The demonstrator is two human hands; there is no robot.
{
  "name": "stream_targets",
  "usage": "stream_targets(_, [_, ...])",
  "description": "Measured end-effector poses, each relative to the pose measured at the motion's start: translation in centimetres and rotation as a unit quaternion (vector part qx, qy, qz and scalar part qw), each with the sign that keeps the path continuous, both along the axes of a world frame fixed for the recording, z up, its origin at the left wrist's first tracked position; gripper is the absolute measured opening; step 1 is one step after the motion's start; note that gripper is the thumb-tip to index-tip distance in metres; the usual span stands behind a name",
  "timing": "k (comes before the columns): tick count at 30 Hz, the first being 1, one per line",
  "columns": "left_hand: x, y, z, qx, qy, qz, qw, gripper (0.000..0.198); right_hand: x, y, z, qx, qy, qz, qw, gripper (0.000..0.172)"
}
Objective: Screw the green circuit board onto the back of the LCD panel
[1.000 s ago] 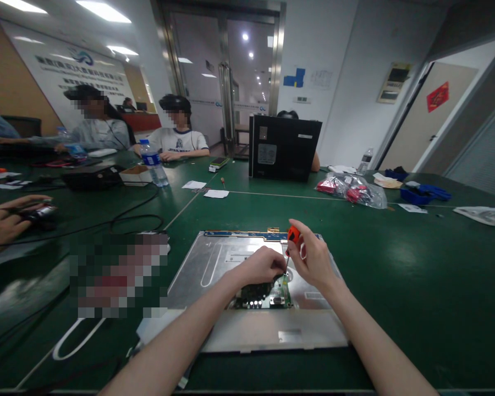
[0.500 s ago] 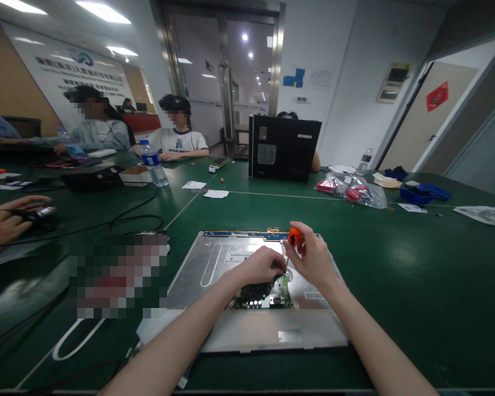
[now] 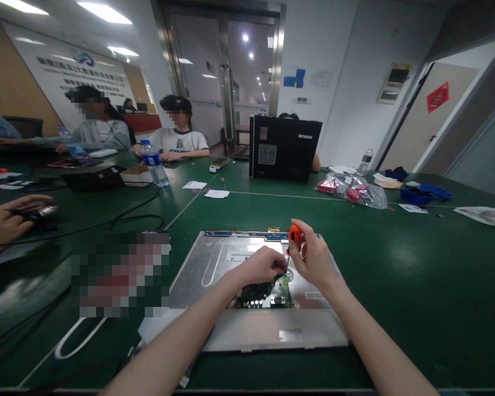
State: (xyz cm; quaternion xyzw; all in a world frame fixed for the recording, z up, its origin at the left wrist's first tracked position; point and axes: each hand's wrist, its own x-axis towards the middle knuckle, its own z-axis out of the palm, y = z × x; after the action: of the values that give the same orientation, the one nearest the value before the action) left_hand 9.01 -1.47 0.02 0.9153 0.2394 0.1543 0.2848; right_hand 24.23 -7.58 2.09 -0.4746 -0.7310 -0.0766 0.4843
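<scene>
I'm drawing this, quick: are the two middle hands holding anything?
Left hand: curled; grip can't be told.
Right hand: closed on slim orange-and-black screwdriver.

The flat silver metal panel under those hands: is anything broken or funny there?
Nothing stands out as broken or spilled. The silver metal panel lies flat on the table, its green circuit board partly hidden by the left hand.

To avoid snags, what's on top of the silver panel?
A green circuit board and, along the far edge, a blue strip. The left hand hides whatever lies beneath it.
</scene>
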Motion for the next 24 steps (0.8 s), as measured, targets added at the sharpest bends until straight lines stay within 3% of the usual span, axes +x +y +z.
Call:
stream_targets(8, [-0.08, 0.06, -0.12, 0.005, -0.003, -0.001, 1.0, 0.021, -0.08, 0.25, -0.03, 0.023, -0.02, -0.026, 0.999, 0.038])
stream_targets(24, [-0.06, -0.18, 0.14, 0.002, -0.013, -0.002, 1.0, 0.022, 0.11, -0.15, 0.25, 0.008, -0.016, 0.003, 1.0, 0.04])
